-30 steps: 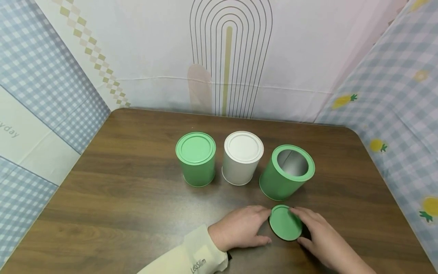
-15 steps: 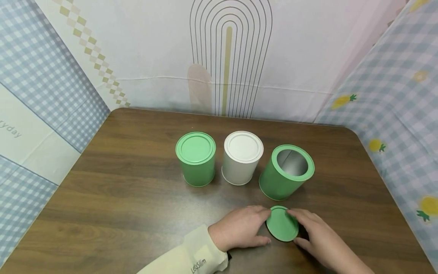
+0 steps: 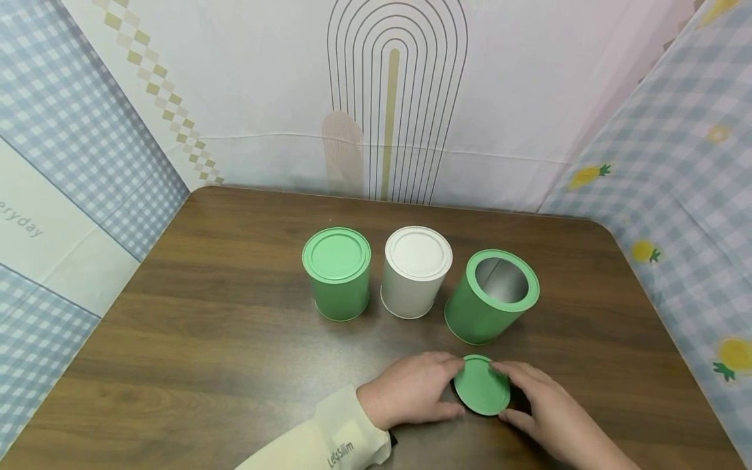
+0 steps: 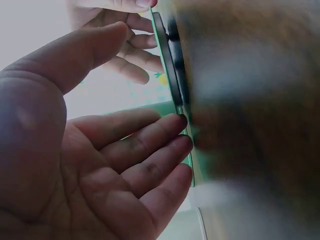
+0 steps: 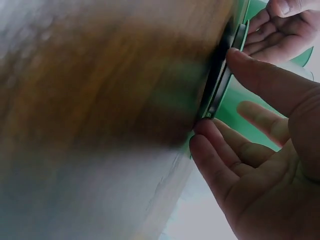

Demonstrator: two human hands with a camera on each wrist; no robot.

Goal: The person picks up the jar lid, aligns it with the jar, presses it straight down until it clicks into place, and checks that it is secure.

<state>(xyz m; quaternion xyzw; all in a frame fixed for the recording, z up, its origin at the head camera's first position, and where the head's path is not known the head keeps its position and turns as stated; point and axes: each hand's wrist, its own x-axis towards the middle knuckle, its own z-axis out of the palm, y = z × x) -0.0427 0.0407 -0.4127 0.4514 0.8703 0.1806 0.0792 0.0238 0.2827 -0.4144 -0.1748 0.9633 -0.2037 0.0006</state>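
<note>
Tins [image 3: 417,271] x3, lid [image 3: 482,386] x1, hands [image 3: 411,390] x2

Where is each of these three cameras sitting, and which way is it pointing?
Head: worn on the head, looking forward and down at the brown wooden table with three tins; both hands and a cream sleeve show.
Left wrist: low beside the table, looking past the left hand at the round green lid edge-on.
Right wrist: low on the other side, looking past the right hand at that lid.
Shared: all three show the lid between both hands.
</note>
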